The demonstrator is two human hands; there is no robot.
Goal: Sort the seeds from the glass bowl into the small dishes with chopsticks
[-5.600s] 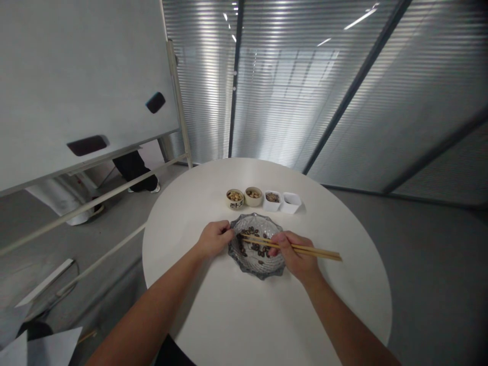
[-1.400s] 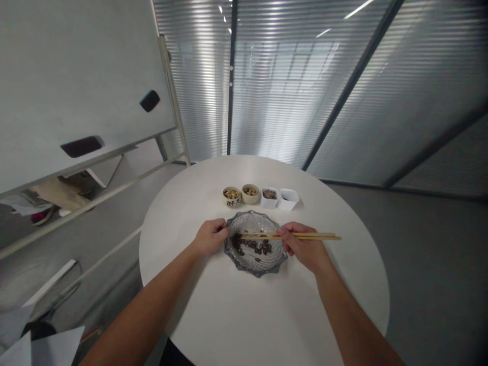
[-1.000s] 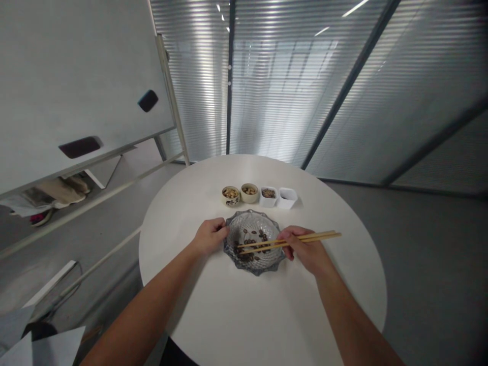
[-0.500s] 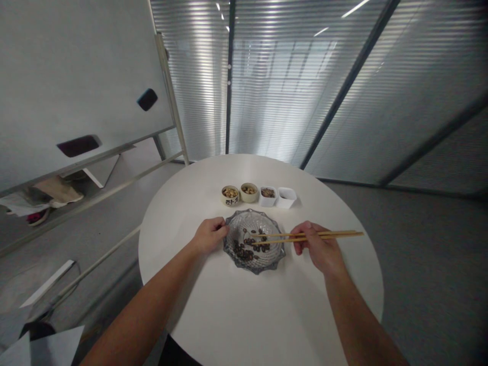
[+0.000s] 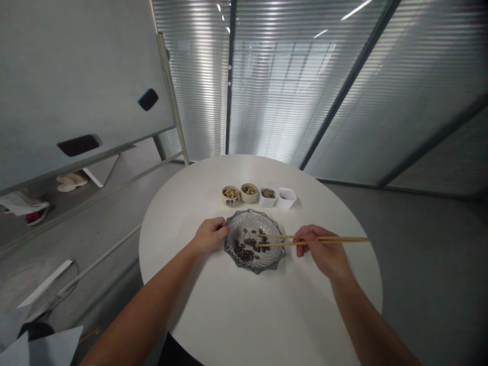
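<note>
A clear glass bowl with a scalloped rim stands on the round white table. Several dark brown beans lie spread over its bottom. My left hand pinches the bowl's left rim between thumb and curled fingers. In my right hand, to the right of the bowl, is a pair of wooden chopsticks. Their tips are parted and reach over the beans inside the bowl; I see no bean gripped between them.
Behind the bowl stand two round cream tins with pale nut-like pieces, a white square cup with brown bits, and another white cup. A whiteboard on a frame is at the left, a ribbed glass wall beyond the table.
My right hand has shifted slightly to the right with the chopsticks, and their tips have spread wider apart. My left hand stays on the bowl's rim.
</note>
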